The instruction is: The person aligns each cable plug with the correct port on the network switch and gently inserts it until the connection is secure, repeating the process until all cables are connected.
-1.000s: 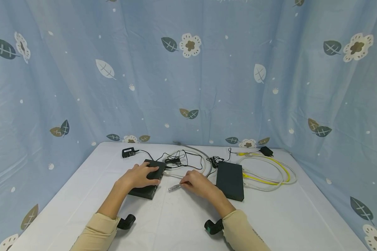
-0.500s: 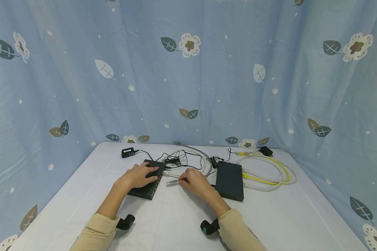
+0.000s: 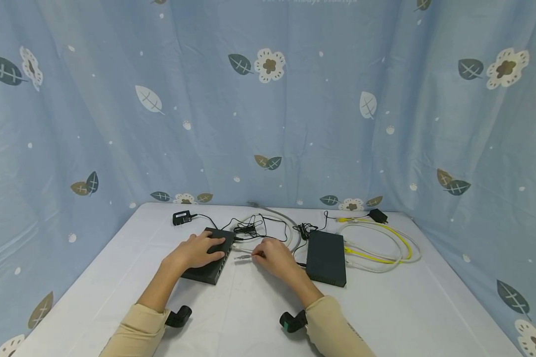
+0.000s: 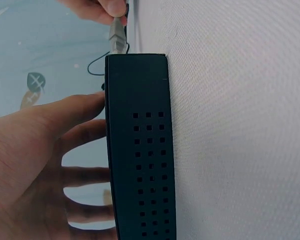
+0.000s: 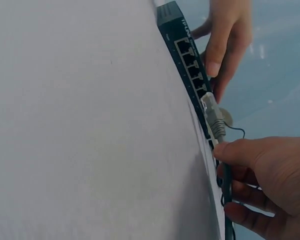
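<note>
My left hand (image 3: pixel 196 251) rests on top of a black network switch (image 3: pixel 209 273), fingers spread and fairly straight, as the left wrist view also shows. The switch's side has a row of ports (image 5: pixel 192 65) facing right, under a TP-LINK marking. A grey network cable's plug (image 5: pixel 212 112), with a clear tip and ribbed boot, points toward those ports. Thumb and fingers of my right hand (image 3: pixel 274 258) pinch this cable just behind the boot. In the right wrist view the plug overlaps the port row; part of the row is hidden behind it.
A second black box (image 3: pixel 326 258) lies to the right, with yellow (image 3: pixel 411 248) and white cables coiled beside it. Black power cords (image 3: pixel 247 228) lie bundled at the back middle. Power adapters stand at the back left (image 3: pixel 181 217) and back right (image 3: pixel 377 215).
My right hand has moved left and slightly away from me, bringing the network cable's plug nearer the switch's ports. The plug has turned more level. My left hand stays on the switch.
</note>
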`<state>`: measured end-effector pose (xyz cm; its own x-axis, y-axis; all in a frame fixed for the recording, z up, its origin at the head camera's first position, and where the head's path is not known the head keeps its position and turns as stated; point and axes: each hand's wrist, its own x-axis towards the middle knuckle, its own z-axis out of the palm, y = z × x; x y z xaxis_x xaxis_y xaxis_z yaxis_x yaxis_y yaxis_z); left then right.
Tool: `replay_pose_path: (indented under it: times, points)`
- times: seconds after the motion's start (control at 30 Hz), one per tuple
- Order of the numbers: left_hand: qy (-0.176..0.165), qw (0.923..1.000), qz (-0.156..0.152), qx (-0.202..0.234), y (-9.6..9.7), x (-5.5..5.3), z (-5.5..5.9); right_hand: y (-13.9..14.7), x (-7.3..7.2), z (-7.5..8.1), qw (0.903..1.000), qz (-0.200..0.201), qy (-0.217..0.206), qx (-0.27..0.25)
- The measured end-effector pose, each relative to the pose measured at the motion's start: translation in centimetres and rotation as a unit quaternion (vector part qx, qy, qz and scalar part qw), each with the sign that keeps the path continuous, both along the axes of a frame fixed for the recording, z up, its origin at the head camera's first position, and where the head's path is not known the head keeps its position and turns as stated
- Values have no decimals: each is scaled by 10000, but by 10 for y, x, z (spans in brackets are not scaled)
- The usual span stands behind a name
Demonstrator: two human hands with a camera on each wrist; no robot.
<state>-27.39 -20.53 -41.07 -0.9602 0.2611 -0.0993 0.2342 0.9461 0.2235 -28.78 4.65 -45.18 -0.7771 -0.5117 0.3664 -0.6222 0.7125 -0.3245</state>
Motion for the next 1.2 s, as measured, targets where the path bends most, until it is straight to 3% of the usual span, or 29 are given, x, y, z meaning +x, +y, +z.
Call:
replay_pose_path:
  times: [0.73, 1.2]
  points:
    - [22, 10000, 19, 4, 1, 2, 0, -16, -3, -4, 9973, -618, 16, -388]
    - [27, 10000, 16, -55, 0, 1, -1, -22, -3, -4, 9965, -687, -183, -445]
